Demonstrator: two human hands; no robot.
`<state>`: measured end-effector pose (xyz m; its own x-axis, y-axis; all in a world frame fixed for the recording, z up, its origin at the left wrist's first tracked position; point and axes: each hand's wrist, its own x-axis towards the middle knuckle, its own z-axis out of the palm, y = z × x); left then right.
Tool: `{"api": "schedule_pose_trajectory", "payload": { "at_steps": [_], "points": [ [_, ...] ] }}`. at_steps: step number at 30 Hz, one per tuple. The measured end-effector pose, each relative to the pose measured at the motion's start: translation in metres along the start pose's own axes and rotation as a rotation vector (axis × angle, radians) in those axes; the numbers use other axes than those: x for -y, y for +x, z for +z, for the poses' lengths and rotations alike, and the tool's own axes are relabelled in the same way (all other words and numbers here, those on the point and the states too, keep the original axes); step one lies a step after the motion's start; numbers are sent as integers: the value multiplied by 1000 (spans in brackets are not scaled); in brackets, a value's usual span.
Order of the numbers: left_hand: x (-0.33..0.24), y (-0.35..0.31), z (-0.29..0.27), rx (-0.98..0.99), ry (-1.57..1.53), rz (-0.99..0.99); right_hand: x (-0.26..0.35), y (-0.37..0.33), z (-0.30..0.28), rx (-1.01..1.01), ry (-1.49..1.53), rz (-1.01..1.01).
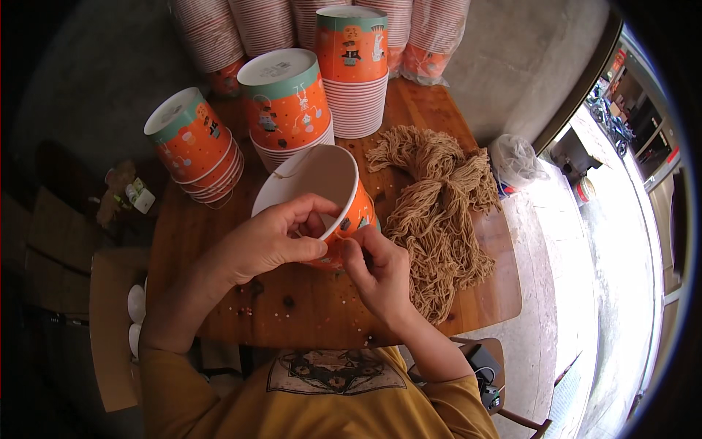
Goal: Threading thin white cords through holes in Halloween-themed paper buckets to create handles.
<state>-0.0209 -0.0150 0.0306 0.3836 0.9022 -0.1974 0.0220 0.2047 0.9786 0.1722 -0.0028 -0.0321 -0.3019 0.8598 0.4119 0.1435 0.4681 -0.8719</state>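
A large orange paper bucket [322,172] with a white inside leans on the table before me, its mouth tilted toward me. My left hand [281,233] grips its near rim, with fingers inside and thumb outside. A thin strand of cord [287,175] shows at the left of the rim. Against the outer wall, just below the rim, my right hand [379,272] is closed in a pinch. What its fingertips hold is too small to make out. To the right of the bucket lies a thick bundle of tan cords [439,212], tied around its middle.
Upside-down bucket stacks stand behind: a short one [194,146] at left, one in the middle [287,102], and a tall one [354,69]. Several bagged stacks [431,36] line the wall. A cardboard box [113,322] sits at lower left, a stool [490,355] at lower right.
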Motion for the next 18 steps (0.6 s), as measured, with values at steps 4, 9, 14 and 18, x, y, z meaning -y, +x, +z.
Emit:
{"api": "schedule_pose_trajectory", "payload": {
  "at_steps": [4, 9, 14, 18],
  "points": [
    [-1, 0, 2, -7, 27, -8, -2, -1, 0, 8, -30, -2],
    [1, 1, 2, 0, 20, -8, -2, -3, -1, -19, 5, 60],
    [0, 1, 4, 0, -7, -8, -7, -6, -1, -13, 0, 35],
    [-1, 1, 6, 3, -24, -6, -5, -5, -2, 5, -11, 56]
  ]
}}
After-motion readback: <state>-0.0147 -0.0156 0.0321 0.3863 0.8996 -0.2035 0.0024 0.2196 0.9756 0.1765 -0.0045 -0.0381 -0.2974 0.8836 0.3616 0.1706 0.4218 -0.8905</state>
